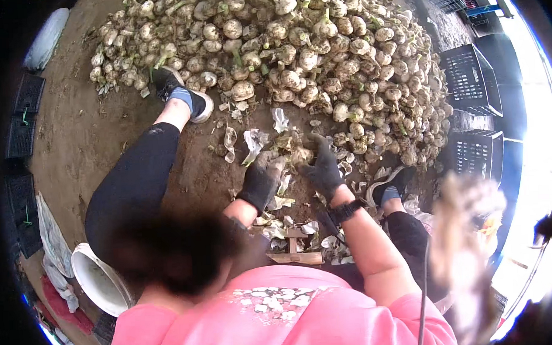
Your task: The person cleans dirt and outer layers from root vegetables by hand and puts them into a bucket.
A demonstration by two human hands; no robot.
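In a dark work glove, my left hand (262,178) is low over the ground with its fingers curled; blur hides whether anything is in them. My right hand (323,167), also gloved, has thumb and forefinger around a dirty, pale bulb (299,153), perhaps garlic or onion. Loose leaves or skin partly cover that bulb, right beside the left fingertips. White peelings (255,143) lie scattered around both hands. Beyond them rises a large heap of soil-stained bulbs (295,58), some with cut green stems.
A wooden piece (297,258) lies low in front of my body. At left stand a white bucket (99,281) and dark crates (24,211). Black plastic crates (471,81) line the right side. A blurred pale object (465,239) hangs close to the camera. My shoes flank the peelings.
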